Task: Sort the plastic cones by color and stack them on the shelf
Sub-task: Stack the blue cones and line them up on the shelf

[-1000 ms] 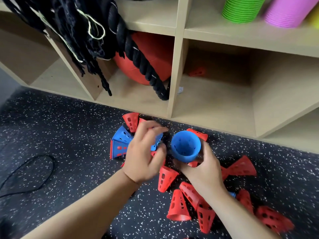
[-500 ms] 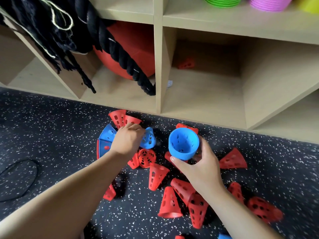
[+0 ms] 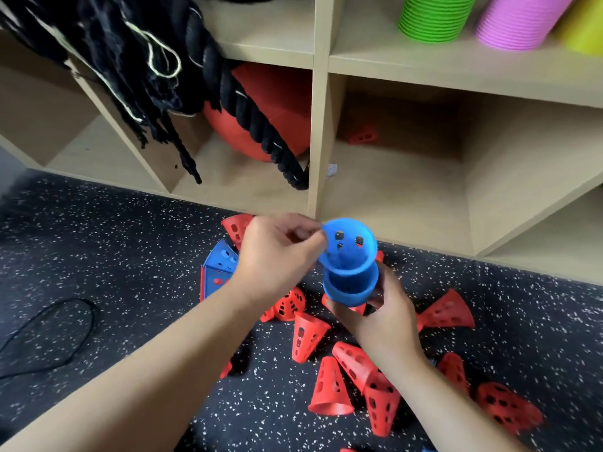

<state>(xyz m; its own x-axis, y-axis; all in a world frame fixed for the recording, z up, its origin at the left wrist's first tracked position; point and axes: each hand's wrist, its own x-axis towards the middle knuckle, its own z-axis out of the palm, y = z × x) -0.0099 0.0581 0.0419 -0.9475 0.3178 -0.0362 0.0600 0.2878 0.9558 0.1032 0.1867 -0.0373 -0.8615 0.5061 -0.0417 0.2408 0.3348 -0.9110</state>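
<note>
Left hand, right hand, gripping blue cones

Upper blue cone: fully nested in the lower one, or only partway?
Partway: upper cone, pinched by left hand, sits tilted in lower cone held by right hand.

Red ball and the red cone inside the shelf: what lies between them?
In the head view, the shelf's upright divider stands between the red ball and the red cone.

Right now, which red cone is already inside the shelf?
The lone red cone at the back of the shelf cubby right of the red ball; all other red cones lie on the speckled floor.
</note>
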